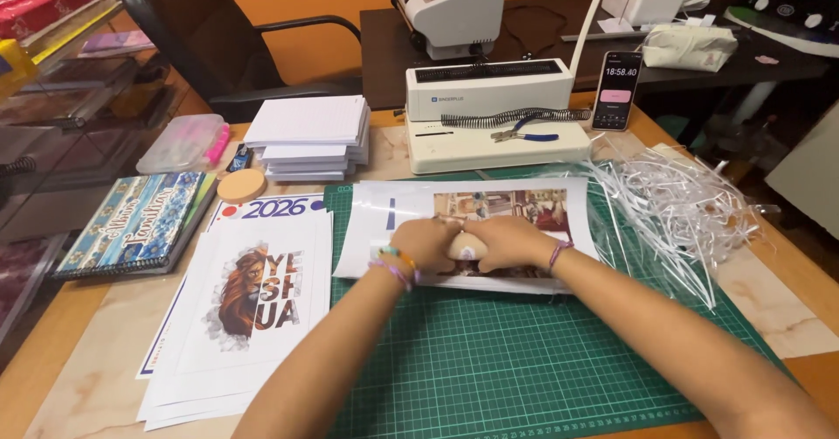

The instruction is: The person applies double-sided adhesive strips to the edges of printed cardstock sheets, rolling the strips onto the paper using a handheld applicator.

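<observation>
**Both hands pressed on a small pale object over a printed sheet**

The left hand (426,243) and right hand (509,240) meet over a small rounded cream object (468,247), each grip curled shut against it from its own side, pressing it down onto a glossy printed sheet (489,216) with a photo collage. Beaded bracelets circle both wrists. The sheet lies across the far edge of a green cutting mat (524,360) ruled with a white grid, which covers the middle of the counter (79,378), a wooden top with pale marbled panels.

Left of the mat lies a fanned stack of lion-print covers (249,304), and beyond it a blue floral spiral notebook (131,221), a round wooden coaster (241,185), a stack of white paper (308,133) and a clear plastic box (185,142). Right of the sheet, a tangle of thin white paper trimmings (682,203) spills over the mat's edge.

At the far side sits a white binding machine (489,116) with a black spiral coil (498,117) and blue-handled pliers (524,133) on its tray. A phone (617,89) stands upright beside it. Behind, a dark desk (542,33) carries another white machine (450,6), a black office chair (218,41) stands against an orange wall (306,2).
</observation>
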